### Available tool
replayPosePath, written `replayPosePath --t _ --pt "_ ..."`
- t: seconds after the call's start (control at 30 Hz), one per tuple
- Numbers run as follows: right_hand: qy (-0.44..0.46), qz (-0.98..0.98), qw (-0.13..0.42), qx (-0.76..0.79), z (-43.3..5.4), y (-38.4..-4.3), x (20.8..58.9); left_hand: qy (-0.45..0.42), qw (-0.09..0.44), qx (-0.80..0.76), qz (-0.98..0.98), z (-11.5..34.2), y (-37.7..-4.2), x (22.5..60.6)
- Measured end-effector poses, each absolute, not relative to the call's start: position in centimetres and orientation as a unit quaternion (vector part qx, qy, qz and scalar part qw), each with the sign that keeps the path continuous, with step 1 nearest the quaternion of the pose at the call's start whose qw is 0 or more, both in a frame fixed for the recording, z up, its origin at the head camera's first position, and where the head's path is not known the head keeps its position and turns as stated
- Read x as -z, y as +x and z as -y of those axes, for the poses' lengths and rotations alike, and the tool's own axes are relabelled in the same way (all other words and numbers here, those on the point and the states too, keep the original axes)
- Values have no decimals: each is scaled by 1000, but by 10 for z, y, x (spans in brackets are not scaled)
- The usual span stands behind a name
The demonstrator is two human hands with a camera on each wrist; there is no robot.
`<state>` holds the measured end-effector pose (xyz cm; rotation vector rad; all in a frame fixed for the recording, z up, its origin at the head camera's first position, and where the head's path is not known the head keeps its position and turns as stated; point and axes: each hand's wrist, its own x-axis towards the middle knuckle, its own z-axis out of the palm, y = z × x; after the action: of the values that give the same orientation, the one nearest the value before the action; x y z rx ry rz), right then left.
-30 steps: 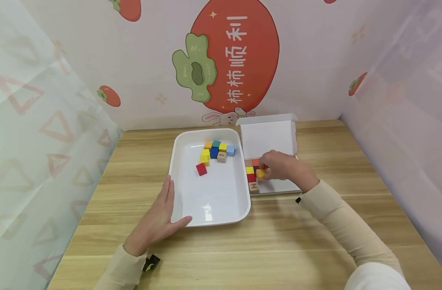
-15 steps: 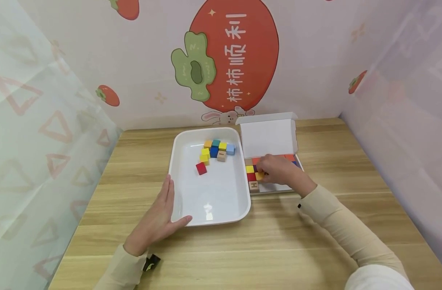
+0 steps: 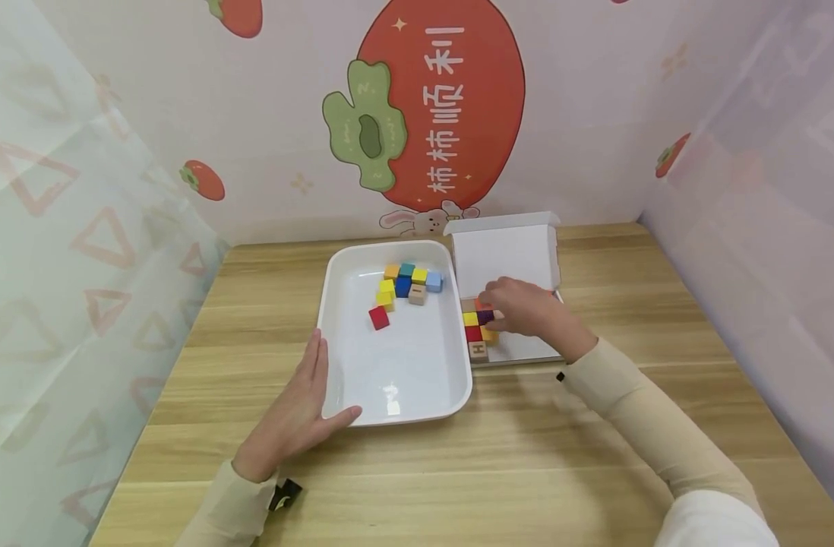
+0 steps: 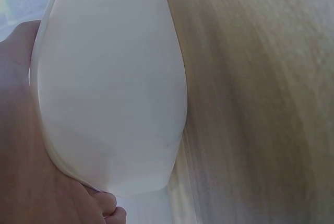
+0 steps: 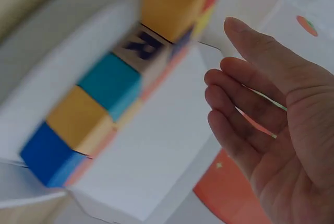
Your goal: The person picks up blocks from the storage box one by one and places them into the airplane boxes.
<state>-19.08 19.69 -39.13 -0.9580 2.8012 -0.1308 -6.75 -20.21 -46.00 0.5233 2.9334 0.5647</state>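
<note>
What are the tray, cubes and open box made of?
The white tray looks like glossy plastic: light glints inside it. The cubes seem wooden, mostly painted; the R cube looks bare tan. The box is probably matte cardboard: thin, folded lid.

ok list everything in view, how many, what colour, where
table: 1, wood-grain, foreground
tray: 1, white, on the table
box: 1, white inside, lid open, right of the tray
tray blocks: 9 visible, yellow (3), orange, teal, dark blue, light blue, red, wood, in the far half
box blocks: count unclear, partly hidden; red, orange, yellow, purple, teal, blue, wood, in the box
backdrop: 1, pale with red print, behind the table
side sheets: 2, pale, flanking the table
black pieces: 2, one by each wrist
sleeves: 2, beige, on the forearms
left hand: 1, at the tray's left side
right hand: 1, over the box, holding nothing
</note>
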Motion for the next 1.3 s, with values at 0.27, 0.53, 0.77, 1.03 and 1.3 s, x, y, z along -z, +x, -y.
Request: replayPosePath --t 0.27,0.53,0.77,1.03,1.3 --pt "-304 -938 107 127 -169 -210 366 163 64 -188 -966 200 -64 464" --pt "-290 -937 152 124 -136 -233 374 165 60 -189 -966 197 -62 467" --pt "-286 -941 148 103 -111 -249 393 163 54 -184 -968 199 -62 466" --pt "-295 -945 126 67 -87 -266 414 165 45 -186 -968 200 -63 464" --pt "-248 -962 115 23 -72 -269 422 170 40 -186 -967 202 -64 461"
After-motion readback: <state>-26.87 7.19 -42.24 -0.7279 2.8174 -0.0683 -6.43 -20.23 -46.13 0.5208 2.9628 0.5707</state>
